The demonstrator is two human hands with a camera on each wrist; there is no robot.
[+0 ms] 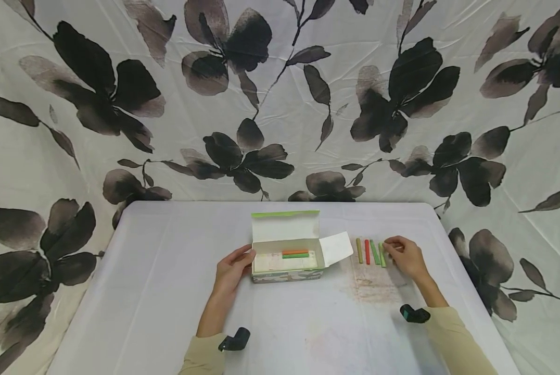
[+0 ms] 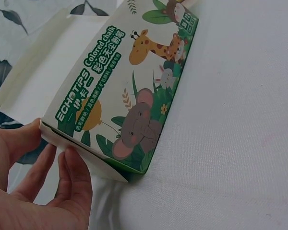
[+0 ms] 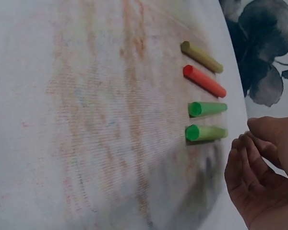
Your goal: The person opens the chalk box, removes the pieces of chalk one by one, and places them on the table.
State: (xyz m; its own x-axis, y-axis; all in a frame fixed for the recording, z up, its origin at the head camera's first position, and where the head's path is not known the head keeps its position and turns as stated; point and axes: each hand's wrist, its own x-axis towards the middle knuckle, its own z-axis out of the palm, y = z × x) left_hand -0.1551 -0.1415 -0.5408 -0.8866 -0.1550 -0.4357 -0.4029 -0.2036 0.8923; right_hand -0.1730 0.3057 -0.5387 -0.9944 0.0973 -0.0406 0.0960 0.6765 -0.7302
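Note:
My left hand [image 1: 231, 271] grips the left end of an open chalk box [image 1: 287, 276], thumb at the top corner and fingers against the end flap. Printed animals and "Colored chalk" cover the box front [image 2: 129, 91]. Inside lie an orange chalk stick [image 1: 295, 252] and a green one [image 1: 295, 256]. To the right, several sticks form a row: olive [image 3: 201, 56], red [image 3: 205, 81], green [image 3: 209, 109] and light green [image 3: 207, 132]. Beside the light green stick's far end is my right hand [image 1: 405, 255], fingers loosely bent, with nothing visible between them.
The box lid [image 1: 285, 227] stands up at the back, and a white side flap [image 1: 337, 248] spreads toward the chalk row. Orange-brown chalk smears [image 1: 376, 291] mark the white tablecloth [image 1: 167, 260]. A floral curtain [image 1: 308, 104] hangs behind the table.

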